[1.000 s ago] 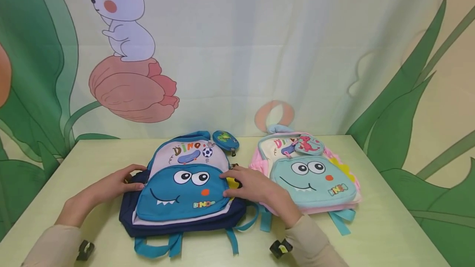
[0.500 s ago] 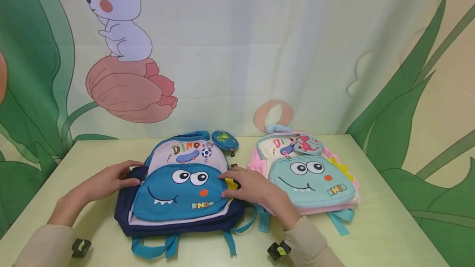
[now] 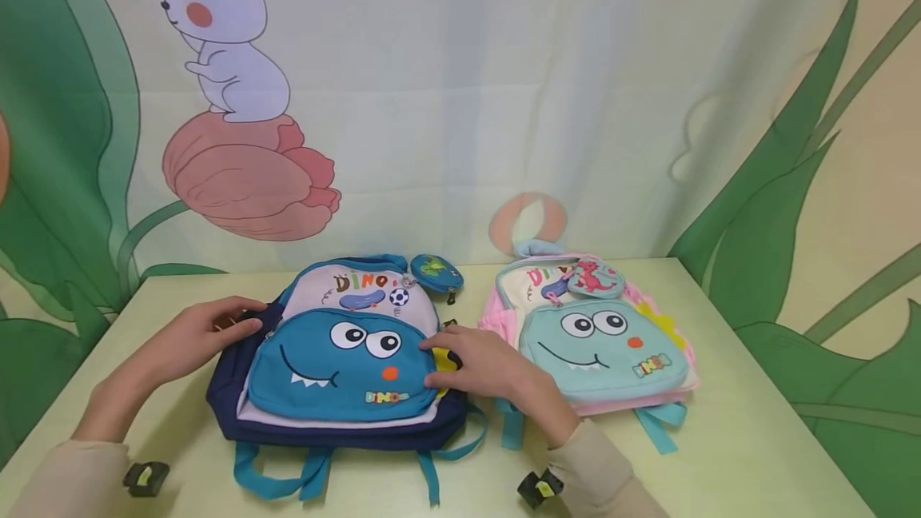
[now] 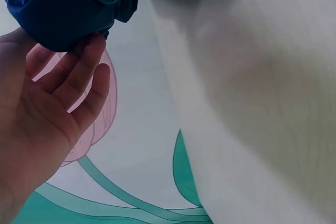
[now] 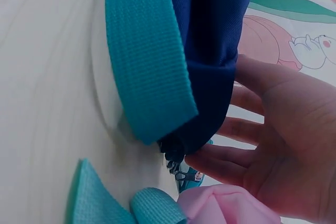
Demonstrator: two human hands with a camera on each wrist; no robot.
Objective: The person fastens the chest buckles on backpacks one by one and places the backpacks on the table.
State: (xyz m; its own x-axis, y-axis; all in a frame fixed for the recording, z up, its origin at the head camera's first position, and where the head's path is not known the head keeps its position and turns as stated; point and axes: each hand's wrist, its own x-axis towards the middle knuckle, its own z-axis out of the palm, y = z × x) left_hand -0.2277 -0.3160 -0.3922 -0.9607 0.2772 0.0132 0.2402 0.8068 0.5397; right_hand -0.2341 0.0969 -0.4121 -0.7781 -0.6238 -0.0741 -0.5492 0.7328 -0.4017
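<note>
A blue child's backpack (image 3: pixel 334 366) with a dinosaur face lies front side up on the pale table (image 3: pixel 590 470). My left hand (image 3: pixel 183 346) is at its navy left side, thumb apart from the fingers. In the left wrist view the fingertips touch navy fabric (image 4: pixel 63 17), bent loosely. Against the right edge, my right hand (image 3: pixel 489 362) rests with thumb and index finger over the front pocket's border. The right wrist view shows its spread, nearly straight fingers (image 5: pixel 239 129) touching the navy side (image 5: pixel 212 87). A round dinosaur pouch (image 3: pixel 436 272) hangs at the backpack's top right.
Close on the right lies a pink and mint dinosaur backpack (image 3: pixel 600 350), its straps (image 3: pixel 658 426) trailing forward. Teal straps (image 3: pixel 277 482) of the blue backpack reach toward the front. A printed curtain (image 3: pixel 403 118) with a rabbit and leaves stands behind the table.
The blue backpack has shifted left and turned slightly, its left side moving most. My left hand has moved left and a little up with it; the right hand stays at the right edge.
</note>
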